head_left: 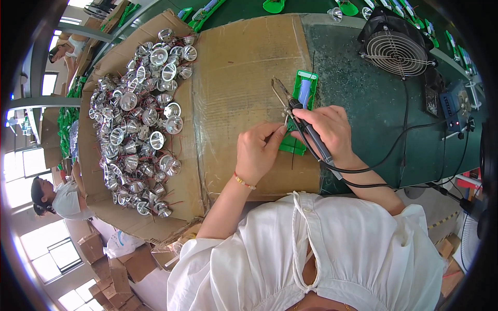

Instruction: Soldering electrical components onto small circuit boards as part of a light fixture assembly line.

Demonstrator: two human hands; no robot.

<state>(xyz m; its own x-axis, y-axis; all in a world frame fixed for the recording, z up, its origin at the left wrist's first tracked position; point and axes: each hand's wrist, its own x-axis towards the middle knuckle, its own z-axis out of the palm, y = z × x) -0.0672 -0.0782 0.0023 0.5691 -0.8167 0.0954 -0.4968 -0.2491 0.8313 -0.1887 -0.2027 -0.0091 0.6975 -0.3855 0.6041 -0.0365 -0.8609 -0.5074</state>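
Note:
In the middle of the bench lies a green plastic housing (307,75), a blue cylindrical battery (304,92) in its upper half. My right hand (332,129) is wrapped round a soldering iron (317,141) with a black grip, held slanting over the housing. A thin metal tube runs beside the iron's shaft, and the tip points away from me, left of the housing. From the left, my left hand (262,145) pinches at the housing's left edge, close under the iron. Whatever sits between those fingertips is too small and covered to make out.
To the left stands a cardboard box (179,192) heaped with silvery reflector cups (128,101) on red wires. A black fan (397,52) sits at the far right, near a blue soldering station (452,110). The iron's black cable (378,167) crosses the right side. Two people are off left.

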